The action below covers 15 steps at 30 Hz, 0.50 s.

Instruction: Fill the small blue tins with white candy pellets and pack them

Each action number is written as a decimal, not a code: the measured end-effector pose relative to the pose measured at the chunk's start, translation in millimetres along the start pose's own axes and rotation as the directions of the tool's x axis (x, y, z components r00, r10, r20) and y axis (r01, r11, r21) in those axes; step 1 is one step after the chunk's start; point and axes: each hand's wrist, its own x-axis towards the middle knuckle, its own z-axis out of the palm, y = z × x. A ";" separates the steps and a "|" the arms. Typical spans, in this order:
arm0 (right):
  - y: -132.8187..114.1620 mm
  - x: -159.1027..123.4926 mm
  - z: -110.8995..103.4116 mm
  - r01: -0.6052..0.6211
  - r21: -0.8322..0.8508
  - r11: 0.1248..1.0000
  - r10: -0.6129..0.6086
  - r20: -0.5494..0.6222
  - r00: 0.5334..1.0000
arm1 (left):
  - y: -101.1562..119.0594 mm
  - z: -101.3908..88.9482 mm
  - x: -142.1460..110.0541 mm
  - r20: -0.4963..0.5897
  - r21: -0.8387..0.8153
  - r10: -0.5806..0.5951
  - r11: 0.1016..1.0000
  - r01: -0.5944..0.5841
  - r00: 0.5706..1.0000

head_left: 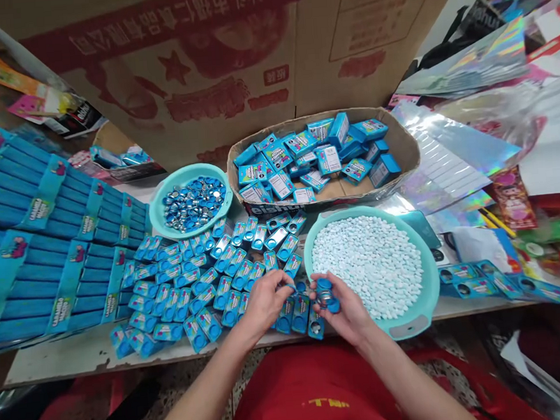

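My right hand is closed around a small stack of blue round caps, held just left of a teal basin of white tablets. My left hand pinches a small blue piece at its fingertips, close beside the right hand. Both hands hover over rows of open blue tins laid out on the table near its front edge.
A smaller teal bowl of silver and blue caps sits behind the tins. A cardboard tray holds closed blue boxes. Stacks of blue display cards fill the left. Shiny foil bags and clutter lie on the right.
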 end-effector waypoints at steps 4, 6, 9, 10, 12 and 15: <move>-9.3 -29.6 -36.0 0.060 -0.055 0.997 -0.061 -0.007 0.998 | -7.4 29.7 -19.8 0.254 0.234 -0.047 0.972 -0.014 0.966; -5.1 -39.3 -46.6 0.045 -0.085 0.995 -0.047 -0.019 0.999 | -2.6 46.1 -22.1 0.326 0.360 -0.090 0.932 -0.035 0.941; 4.8 -44.1 -53.9 0.017 -0.106 0.994 -0.022 -0.051 0.998 | 12.3 61.7 -15.6 0.355 0.525 -0.246 0.851 0.025 0.902; 7.3 -43.7 -55.4 0.008 -0.108 0.994 -0.015 -0.062 0.998 | 17.4 64.5 -12.4 0.342 0.566 -0.296 0.823 0.056 0.892; 9.5 -41.5 -58.2 -0.003 -0.121 0.993 -0.006 -0.076 0.997 | 25.7 67.8 -6.8 0.306 0.609 -0.353 0.786 0.103 0.884; 6.7 -37.0 -63.0 -0.018 -0.177 0.984 0.005 -0.073 0.997 | 32.0 71.7 -3.2 0.237 0.621 -0.420 0.759 0.196 0.876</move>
